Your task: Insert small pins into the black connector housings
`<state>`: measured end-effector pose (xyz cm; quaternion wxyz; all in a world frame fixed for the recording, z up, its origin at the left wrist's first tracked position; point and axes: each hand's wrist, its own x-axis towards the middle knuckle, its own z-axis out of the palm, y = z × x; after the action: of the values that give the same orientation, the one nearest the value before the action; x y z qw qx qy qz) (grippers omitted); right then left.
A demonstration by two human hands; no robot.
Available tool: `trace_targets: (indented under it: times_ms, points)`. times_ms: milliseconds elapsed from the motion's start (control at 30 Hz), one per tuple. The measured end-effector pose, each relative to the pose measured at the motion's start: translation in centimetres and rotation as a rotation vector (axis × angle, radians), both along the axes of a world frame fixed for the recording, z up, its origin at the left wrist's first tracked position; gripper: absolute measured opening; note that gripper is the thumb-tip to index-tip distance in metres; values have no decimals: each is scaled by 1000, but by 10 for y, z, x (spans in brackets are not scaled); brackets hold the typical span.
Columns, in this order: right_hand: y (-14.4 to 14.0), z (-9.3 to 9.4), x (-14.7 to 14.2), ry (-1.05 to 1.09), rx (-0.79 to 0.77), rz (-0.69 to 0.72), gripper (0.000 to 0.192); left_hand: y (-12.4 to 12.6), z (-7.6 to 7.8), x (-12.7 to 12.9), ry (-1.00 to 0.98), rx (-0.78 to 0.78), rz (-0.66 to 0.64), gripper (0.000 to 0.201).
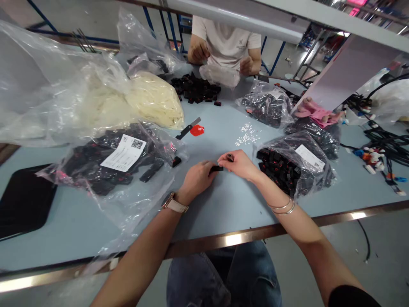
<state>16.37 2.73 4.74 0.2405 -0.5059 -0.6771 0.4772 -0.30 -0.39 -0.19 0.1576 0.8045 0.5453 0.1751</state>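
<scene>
My left hand (200,177) is closed on a small black plastic connector housing (217,169) just above the table. Close beside it, my right hand (238,164) has its fingertips pinched at the housing's end; a tiny whitish bit seems to show there, too small to name surely. Something dark (230,157) shows among the right fingers. Beyond my hands lies a scatter of tiny white pieces (247,135). An open clear bag of black housings (281,168) is right of my right hand. A labelled bag of black parts (124,155) lies to the left.
A utility knife (188,128) with its blade out lies by a red piece (197,130). A bag of cream-coloured parts (156,100) stands back left. Opposite sits a person in a white shirt (226,42), behind a pile of black parts (194,87). Cables (390,138) lie far right.
</scene>
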Motion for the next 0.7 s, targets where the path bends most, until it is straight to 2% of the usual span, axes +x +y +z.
trace_targets:
  times_ms: [133,233,367,567,700]
  points:
    - [-7,-19,1,-21,67,-75,16,0,-2,0,-20,15,22,13]
    - [-8,-32,3,35,56,-152,18,1,-3,-1,-24,25,59,8]
    - [-13,-38,3,82,85,-217,18,2,-4,-1,-16,7,69,9]
    - [-17,-34,2,-73,274,-135,10,1,-2,-1,30,-15,65,11]
    - [-17,-34,2,-143,306,-81,11,1,-1,-1,22,-11,57,12]
